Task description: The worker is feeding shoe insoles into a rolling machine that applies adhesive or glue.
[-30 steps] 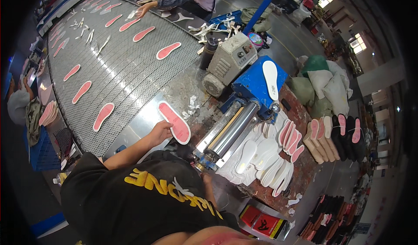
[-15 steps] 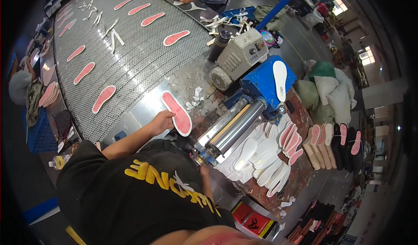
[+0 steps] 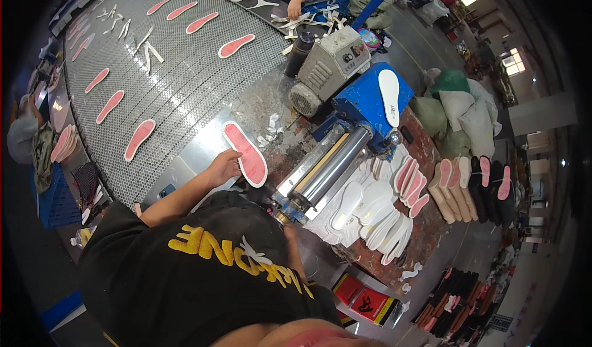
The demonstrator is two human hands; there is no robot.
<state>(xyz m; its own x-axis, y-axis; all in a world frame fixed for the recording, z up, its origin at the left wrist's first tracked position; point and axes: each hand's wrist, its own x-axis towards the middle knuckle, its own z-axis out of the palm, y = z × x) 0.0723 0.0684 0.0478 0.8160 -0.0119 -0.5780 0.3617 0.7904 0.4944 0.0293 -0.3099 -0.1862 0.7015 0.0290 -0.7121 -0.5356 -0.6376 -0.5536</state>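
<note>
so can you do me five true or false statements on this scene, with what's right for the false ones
1. The left hand holds a pink insole with a white rim. True.
2. A black shoe lies on the blue housing. False: a white insole lies there.
3. The shiny roller is left of the held insole. False: it is to the right.
4. The insoles on the mesh belt lie spread out. True.
5. A dark flask is beside the grey motor unit. True.

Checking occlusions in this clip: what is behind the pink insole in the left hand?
Left of the pink insole is shiny metal plate; right of it, worn tabletop with white scraps. The surface directly behind is covered, as are any fingertips of the left hand there.
</note>
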